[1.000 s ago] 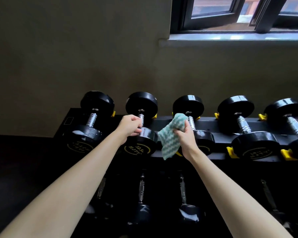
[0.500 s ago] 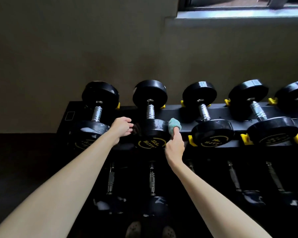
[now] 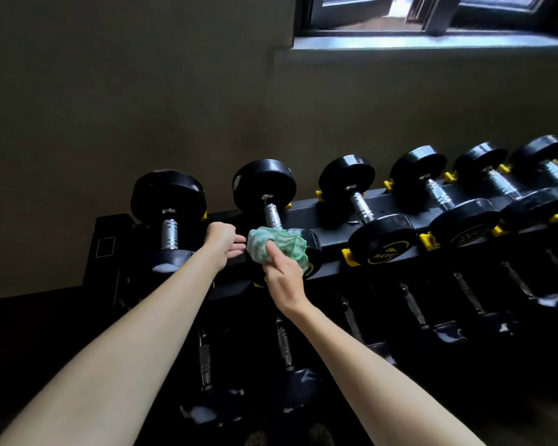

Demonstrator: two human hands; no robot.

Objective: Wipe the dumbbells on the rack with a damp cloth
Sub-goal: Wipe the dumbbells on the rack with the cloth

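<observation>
1. Right grip [image 3: 284, 278] is holding the cloth [image 3: 273, 244], with the thumb lying over the bunched fabric. The other fingers are hidden behind it.
2. Cloth is green-and-white striped and crumpled. It is pressing on the top of the near head of the second dumbbell [image 3: 264, 188] from the left, just below the metal handle [image 3: 272, 217], and covering most of that head.
3. Left grip [image 3: 223, 241] is holding nothing, fingers loosely bent. The fingertips are pointing right and sitting just beside the cloth's left edge. Cannot tell whether they are touching the dumbbell head.
4. Second dumbbell is lying across the top tier of the rack [image 3: 326, 220], far head toward the wall [image 3: 142, 91], near head toward the person.
5. First dumbbell [image 3: 168, 201] is lying just left of the left grip, parallel to the second. A pale glint is showing on its near head.
6. Third dumbbell [image 3: 380, 239] is lying to the right of the cloth, well apart from both grips, with yellow print on its near face. More dumbbells are running on in the same row and blurring toward the right edge.
7. Yellow cradles [image 3: 348, 255] are sticking out of the rack beside the near heads.
8. Lower dumbbells [image 3: 284, 346] are lying in deep shadow on the tier below, under both forearms.
9. Window [image 3: 432, 14] is showing at the upper right, above the rack.
</observation>
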